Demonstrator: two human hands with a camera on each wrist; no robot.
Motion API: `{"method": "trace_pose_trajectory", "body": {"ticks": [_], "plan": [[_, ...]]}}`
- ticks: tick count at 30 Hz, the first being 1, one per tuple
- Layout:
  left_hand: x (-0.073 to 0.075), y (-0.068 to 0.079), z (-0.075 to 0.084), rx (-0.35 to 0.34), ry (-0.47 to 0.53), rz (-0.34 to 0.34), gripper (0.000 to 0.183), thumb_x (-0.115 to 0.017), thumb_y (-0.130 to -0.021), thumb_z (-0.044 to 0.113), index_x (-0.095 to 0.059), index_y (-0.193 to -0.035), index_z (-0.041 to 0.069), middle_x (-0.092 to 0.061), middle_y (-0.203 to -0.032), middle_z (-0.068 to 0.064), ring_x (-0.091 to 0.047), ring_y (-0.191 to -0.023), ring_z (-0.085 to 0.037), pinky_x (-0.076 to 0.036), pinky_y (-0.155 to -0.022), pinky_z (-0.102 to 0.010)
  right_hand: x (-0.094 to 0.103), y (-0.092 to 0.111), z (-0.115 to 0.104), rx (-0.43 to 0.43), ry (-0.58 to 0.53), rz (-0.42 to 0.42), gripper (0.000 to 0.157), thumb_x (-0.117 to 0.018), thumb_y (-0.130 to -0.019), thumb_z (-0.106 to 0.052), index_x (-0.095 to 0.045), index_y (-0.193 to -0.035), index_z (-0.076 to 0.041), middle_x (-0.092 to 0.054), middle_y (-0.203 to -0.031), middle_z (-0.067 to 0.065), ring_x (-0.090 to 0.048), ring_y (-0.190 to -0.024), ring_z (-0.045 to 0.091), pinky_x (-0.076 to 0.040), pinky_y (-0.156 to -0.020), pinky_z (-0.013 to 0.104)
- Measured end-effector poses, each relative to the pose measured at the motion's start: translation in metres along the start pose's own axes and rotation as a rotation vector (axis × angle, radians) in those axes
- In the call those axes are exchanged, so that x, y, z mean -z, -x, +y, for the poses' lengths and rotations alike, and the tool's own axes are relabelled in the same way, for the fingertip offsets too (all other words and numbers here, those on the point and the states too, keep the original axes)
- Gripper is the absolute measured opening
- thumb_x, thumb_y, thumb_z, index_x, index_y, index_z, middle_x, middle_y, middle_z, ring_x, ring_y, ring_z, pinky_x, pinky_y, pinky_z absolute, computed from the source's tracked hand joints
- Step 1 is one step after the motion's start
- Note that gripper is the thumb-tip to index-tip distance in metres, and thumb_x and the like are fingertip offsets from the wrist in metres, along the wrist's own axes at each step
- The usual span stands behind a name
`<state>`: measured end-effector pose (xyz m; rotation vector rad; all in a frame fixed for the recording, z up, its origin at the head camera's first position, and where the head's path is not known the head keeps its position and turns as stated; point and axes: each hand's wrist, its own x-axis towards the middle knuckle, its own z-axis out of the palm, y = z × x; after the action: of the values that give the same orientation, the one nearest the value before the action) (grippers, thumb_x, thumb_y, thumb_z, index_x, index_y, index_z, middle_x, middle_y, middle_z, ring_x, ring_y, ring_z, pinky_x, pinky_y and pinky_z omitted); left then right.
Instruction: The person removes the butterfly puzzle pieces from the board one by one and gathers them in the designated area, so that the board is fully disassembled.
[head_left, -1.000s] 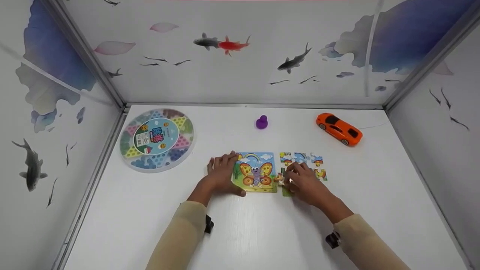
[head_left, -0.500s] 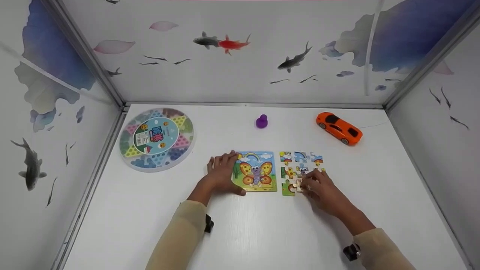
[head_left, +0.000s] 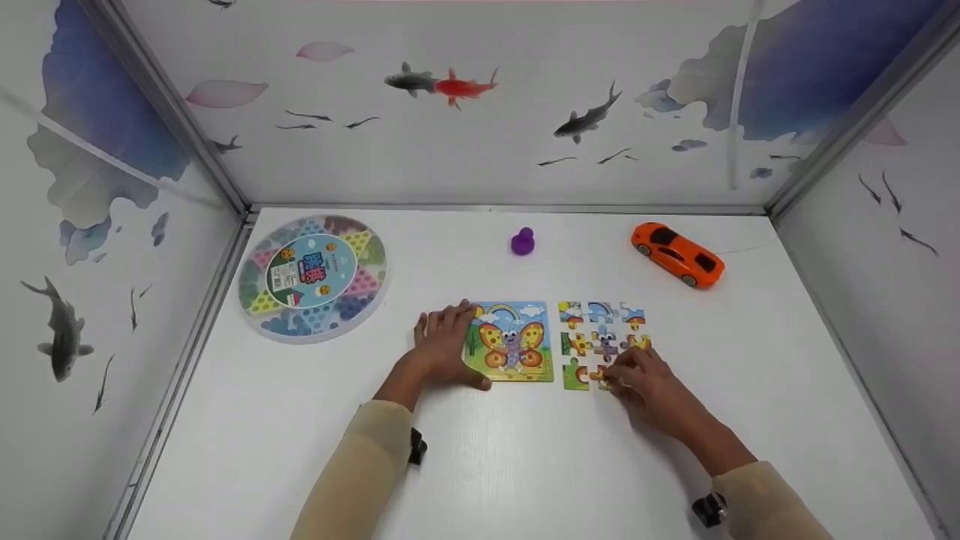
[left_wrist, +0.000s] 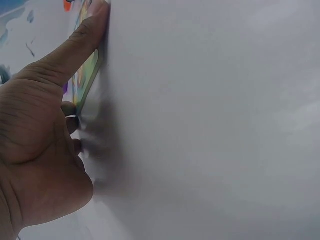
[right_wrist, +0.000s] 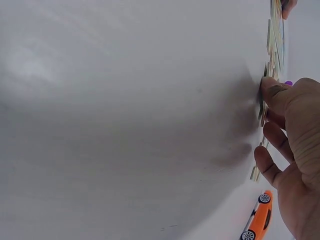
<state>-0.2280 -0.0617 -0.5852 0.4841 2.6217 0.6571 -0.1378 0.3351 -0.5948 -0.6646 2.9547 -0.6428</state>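
A square butterfly picture board (head_left: 517,341) lies flat on the table. My left hand (head_left: 442,351) rests along its left side, thumb stretched to the lower left corner and fingers spread up to the upper left one. In the left wrist view the thumb (left_wrist: 75,52) lies straight along the board's edge. Right of the board, loose jigsaw pieces (head_left: 601,312) lie in rows with narrow gaps. My right hand (head_left: 651,386) pinches a jigsaw piece (head_left: 598,376) in the bottom row's middle spot, between thumb and forefinger. That hand hides the lower right of the rows.
A round Chinese checkers box (head_left: 313,279) lies at the back left. A small purple knob-shaped thing (head_left: 523,241) stands at the back middle, and an orange toy car (head_left: 677,255) at the back right. Printed white walls enclose the table on three sides.
My right hand has carried the piece rightward from beside the board to the middle of the bottom row, then slightly nearer to me. My left hand has stayed put.
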Motion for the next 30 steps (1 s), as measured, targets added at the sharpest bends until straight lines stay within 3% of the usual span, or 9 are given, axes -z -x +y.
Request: {"method": "trace_pose_trajectory", "body": {"ticks": [6,18,30], "plan": [[-0.003,0.001,-0.005,-0.018,0.021,0.011,0.137,-0.101,-0.073,0.055,-0.02,-0.178,0.02,-0.014,-0.186,-0.007,-0.01,-0.169,-0.041,0.0,-0.137,-0.069,0.0,0.001,-0.003,0.014,0.058,0.008,0.035,-0.086,-0.096,-0.007,-0.083,-0.129,-0.018,-0.065,-0.122,0.003,-0.06,-0.113,0.018,-0.06,-0.098,0.041],[0.001,0.002,-0.001,-0.02,0.026,0.006,0.134,-0.101,-0.075,0.053,-0.021,-0.178,0.019,-0.015,-0.186,-0.007,-0.01,-0.17,-0.04,0.001,-0.137,-0.069,0.004,-0.002,-0.007,0.001,0.061,-0.01,0.03,-0.085,-0.098,-0.011,-0.084,-0.128,-0.019,-0.066,-0.121,0.0,-0.061,-0.114,0.018,-0.061,-0.102,0.046],[0.0,0.002,0.0,-0.016,0.003,0.009,0.134,-0.1,-0.075,0.054,-0.02,-0.177,0.019,-0.014,-0.186,-0.008,-0.013,-0.168,-0.042,-0.001,-0.138,-0.069,0.004,-0.011,-0.01,-0.054,0.02,-0.018,0.022,-0.083,-0.102,-0.03,-0.085,-0.123,-0.023,-0.064,-0.13,0.003,-0.052,-0.125,0.025,-0.054,-0.107,0.053]]}}
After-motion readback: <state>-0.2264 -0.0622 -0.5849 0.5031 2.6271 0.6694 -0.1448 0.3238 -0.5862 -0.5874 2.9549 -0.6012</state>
